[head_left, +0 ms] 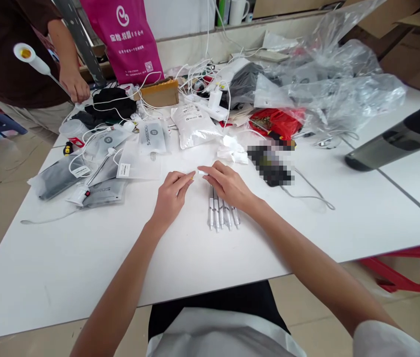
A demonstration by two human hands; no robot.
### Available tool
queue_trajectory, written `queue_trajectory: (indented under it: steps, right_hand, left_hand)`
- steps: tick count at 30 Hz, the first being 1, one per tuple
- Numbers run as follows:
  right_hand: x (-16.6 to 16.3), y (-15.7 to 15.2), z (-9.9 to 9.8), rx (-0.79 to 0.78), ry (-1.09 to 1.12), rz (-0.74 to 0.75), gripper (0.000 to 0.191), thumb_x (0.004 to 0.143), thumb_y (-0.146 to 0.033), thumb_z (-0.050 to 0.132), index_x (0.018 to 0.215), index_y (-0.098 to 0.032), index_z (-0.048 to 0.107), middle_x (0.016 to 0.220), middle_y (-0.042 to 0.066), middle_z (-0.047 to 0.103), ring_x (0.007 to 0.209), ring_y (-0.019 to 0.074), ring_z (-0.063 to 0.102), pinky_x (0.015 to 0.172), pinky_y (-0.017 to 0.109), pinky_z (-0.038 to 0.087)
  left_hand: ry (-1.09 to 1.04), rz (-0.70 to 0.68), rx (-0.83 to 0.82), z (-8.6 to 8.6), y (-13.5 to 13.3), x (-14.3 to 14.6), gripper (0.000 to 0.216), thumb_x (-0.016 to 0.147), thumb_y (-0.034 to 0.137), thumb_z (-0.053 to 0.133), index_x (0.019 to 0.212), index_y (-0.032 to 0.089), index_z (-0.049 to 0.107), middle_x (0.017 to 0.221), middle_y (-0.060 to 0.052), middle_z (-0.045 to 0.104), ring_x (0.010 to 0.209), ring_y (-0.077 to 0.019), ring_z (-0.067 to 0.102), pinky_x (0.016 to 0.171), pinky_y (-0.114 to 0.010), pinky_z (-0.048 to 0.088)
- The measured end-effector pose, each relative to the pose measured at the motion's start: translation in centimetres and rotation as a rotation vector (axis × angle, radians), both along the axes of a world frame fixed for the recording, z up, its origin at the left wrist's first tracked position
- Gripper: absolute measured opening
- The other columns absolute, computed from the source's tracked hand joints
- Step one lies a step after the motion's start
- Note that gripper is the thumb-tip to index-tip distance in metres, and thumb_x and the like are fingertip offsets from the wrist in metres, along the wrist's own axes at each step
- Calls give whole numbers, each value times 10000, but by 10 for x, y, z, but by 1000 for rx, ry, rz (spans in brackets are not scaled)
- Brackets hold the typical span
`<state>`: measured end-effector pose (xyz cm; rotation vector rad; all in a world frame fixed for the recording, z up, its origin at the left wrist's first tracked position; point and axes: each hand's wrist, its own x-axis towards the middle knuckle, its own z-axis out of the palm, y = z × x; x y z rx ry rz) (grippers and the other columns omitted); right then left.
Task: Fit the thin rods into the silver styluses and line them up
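My left hand (pixel 172 194) and my right hand (pixel 228 183) meet over the middle of the white table (pixel 83 258). The fingertips of both pinch a small white piece (pixel 197 173) held between them; I cannot make out what it is. Under my right hand lie several white pens (pixel 222 214) side by side, pointing toward me. My right wrist rests over their far ends.
Packaged items in clear and white bags (pixel 94 168) lie at the left, with tangled white cables (pixel 195 84) and crumpled plastic wrap (pixel 336 84) behind. A dark cylinder (pixel 399 139) lies at the right. Another person's hand (pixel 74 84) rests at the far left corner by a magenta bag (pixel 124 39).
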<state>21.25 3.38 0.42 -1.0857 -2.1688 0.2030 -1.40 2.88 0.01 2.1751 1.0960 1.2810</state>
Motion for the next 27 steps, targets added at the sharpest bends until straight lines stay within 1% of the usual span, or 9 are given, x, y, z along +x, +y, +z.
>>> queue_trajectory:
  steps: [2,5,9,15,20,27]
  right_hand:
    - [1,1,-3,19,-74,2,387,1133,-359,356,1411,-244,600,1004,80,602,822,210,568,797,343,483]
    - [4,4,-5,41,-118,-23,379,1130,-347,362,1382,-240,625,1025,87,607,831,213,570,813,350,478]
    - [7,7,-7,60,-132,-35,366,1125,-331,380,1365,-239,641,1052,98,614,856,216,574,832,359,474]
    - [5,5,-10,85,-160,-9,350,1121,-319,405,1348,-241,659,1053,97,610,850,209,570,843,361,469]
    - [4,4,-11,116,-205,3,341,1118,-299,418,1338,-239,672,1050,98,616,855,213,583,826,360,468]
    - [9,8,-13,116,-179,-28,335,1113,-300,440,1345,-225,668,1060,106,618,860,215,588,838,371,473]
  left_hand:
    - [52,-19,39,-5,2,-1,329,1080,341,529,1322,312,750,978,-70,690,952,-200,603,866,-348,509]
    - [91,-16,63,-8,4,-3,352,1092,329,493,1350,305,732,986,-78,688,962,-206,596,884,-361,514]
    - [95,15,72,-8,5,-4,366,1096,319,479,1370,295,719,992,-82,673,961,-204,600,891,-363,517]
    - [141,-21,149,-10,5,-4,384,1094,236,475,1405,303,689,1011,-71,646,979,-191,586,871,-334,520]
    - [214,-41,208,-12,5,-3,399,1085,191,483,1429,283,661,1037,-77,635,990,-195,555,869,-339,534]
    - [211,6,208,-13,8,-8,383,1089,187,459,1389,268,683,1013,-79,640,971,-201,568,851,-355,530]
